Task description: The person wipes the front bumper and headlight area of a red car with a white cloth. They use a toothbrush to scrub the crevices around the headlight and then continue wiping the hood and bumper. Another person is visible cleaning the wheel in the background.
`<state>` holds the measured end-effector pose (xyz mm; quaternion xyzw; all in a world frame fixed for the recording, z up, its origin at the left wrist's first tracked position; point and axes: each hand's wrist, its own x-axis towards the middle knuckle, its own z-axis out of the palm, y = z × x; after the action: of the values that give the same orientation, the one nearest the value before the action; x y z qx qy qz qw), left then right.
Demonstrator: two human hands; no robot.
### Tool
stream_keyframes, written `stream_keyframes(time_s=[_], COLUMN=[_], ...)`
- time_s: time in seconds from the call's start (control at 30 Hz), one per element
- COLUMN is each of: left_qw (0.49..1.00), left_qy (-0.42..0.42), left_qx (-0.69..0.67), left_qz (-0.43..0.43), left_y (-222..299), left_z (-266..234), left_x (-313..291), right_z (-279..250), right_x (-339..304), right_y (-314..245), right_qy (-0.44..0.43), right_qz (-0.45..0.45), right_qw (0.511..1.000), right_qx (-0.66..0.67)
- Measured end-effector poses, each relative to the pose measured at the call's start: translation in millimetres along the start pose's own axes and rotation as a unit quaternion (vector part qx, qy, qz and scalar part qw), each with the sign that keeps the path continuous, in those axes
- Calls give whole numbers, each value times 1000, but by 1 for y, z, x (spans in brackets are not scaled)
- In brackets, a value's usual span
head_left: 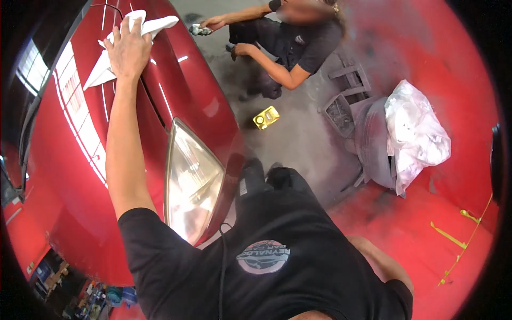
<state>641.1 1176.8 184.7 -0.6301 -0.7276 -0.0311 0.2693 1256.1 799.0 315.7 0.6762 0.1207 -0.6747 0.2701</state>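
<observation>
Head view, left hand [128, 50] pressing white cloth [114, 50], lengthwise up-right

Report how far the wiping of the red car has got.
Done: the glossy red car hood near the clear headlight already gleams. In hand: the left hand presses a white cloth on it. Left: cannot tell; the right hand is out of view.

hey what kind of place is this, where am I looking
Most likely a car body or detailing workshop. A left hand presses a white cloth on a glossy red car hood beside its headlight, and another person crouches on the grey concrete floor.
</observation>
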Motion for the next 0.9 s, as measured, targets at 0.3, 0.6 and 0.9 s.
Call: stream_keyframes(time_s=[0.3, 0.6, 0.9], left_qw=[1000, 988, 958], left_qy=[24, -91, -4], left_qx=[6, -122, -261], left_qz=[16, -38, -115], left_y=[-5, 29, -35], left_z=[30, 11, 70], left_x=[31, 35, 17], right_z=[-37, -162, -219], right_x=[8, 121, 352], right_y=[-33, -72, -220], right_qy=[-39, -294, 23], right_qz=[-69, -259, -192], right_qw=[994, 702, 797], right_qx=[-81, -594, -573])
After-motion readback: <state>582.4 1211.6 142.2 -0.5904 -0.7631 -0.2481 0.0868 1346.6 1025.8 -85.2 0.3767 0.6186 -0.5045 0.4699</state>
